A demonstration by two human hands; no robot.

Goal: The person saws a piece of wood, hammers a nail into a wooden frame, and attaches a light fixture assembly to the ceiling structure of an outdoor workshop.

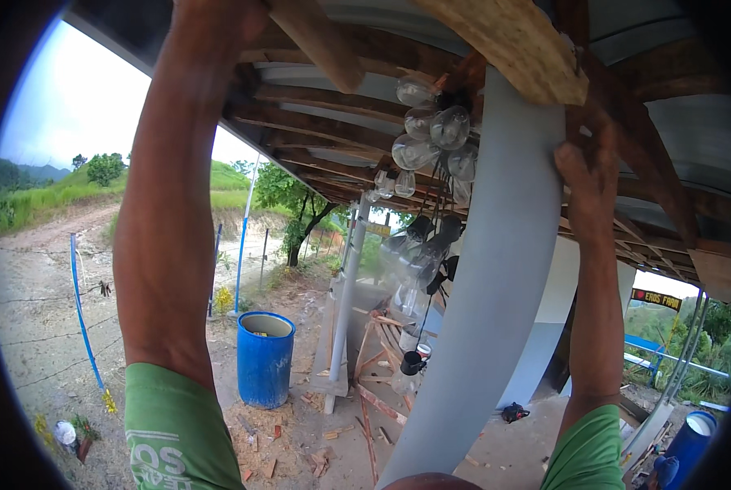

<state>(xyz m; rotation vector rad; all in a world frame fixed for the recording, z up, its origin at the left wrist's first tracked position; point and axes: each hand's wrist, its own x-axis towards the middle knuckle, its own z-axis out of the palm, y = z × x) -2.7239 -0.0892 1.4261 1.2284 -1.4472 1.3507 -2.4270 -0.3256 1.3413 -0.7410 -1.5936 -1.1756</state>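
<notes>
R hand [587,175] flat w/ fingers wrapped on grey post [496,269] near its top, under wooden beam [512,45]. L hand up by rafter [316,37], grip can't tell. Clear bottles [431,131] hang just beside post; blue barrel [265,359] below.

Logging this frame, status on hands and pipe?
Right hand pressed on grey pipe near the top. Left hand out of frame, raised to roof timbers. Hanging clear bottles crowd the pipe.
</notes>
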